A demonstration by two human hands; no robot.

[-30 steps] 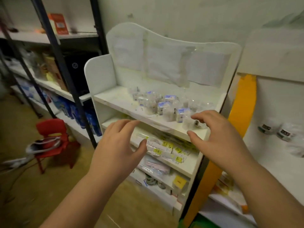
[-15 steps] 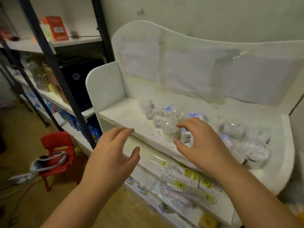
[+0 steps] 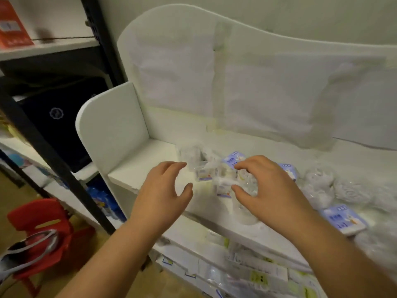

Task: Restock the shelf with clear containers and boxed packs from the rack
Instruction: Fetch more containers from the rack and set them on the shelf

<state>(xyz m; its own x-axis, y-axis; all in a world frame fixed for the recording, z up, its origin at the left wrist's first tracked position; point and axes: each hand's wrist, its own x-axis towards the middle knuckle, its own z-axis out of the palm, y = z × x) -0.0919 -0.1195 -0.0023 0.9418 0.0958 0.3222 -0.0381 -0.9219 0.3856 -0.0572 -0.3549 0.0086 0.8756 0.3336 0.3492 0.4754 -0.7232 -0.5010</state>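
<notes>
Clutter of clear containers [image 3: 242,181] and boxed packs [image 3: 233,160] runs along the top board of the white shelf [image 3: 150,166], the row's long axis following the board from left to right and slightly toward the camera at the right end. One clear container [image 3: 190,153] stands upright at the left end of the row; a flat pack with a pale purple face [image 3: 343,218] lies near the front edge at the far right, face up, its longer side angled toward the front right. Most of the clear pieces are blurred, so their own tilt is hard to read.

The right hand [image 3: 270,190] is curled over the middle of the cluster, thumb and fingers bent around a clear container without plainly pressing on it; whether it grips cannot be told. The left hand [image 3: 163,192] hovers over the bare left part of the board, fingers spread and loosely curved, holding nothing, its fingertips just beside the leftmost pieces.

Against half a second ago, both hands have come forward: the left was short of the shelf's front edge and now reaches over the board, and the right has settled deeper into the cluster. The view has also closed in on the shelf.

The containers are small, transparent and glinting; the packs are white with purple-blue printed faces. Lower boards hold packets with yellow labels [image 3: 257,278]. A dark metal rack [image 3: 49,151] stands to the left, a red chair [image 3: 40,220] beside it.
</notes>
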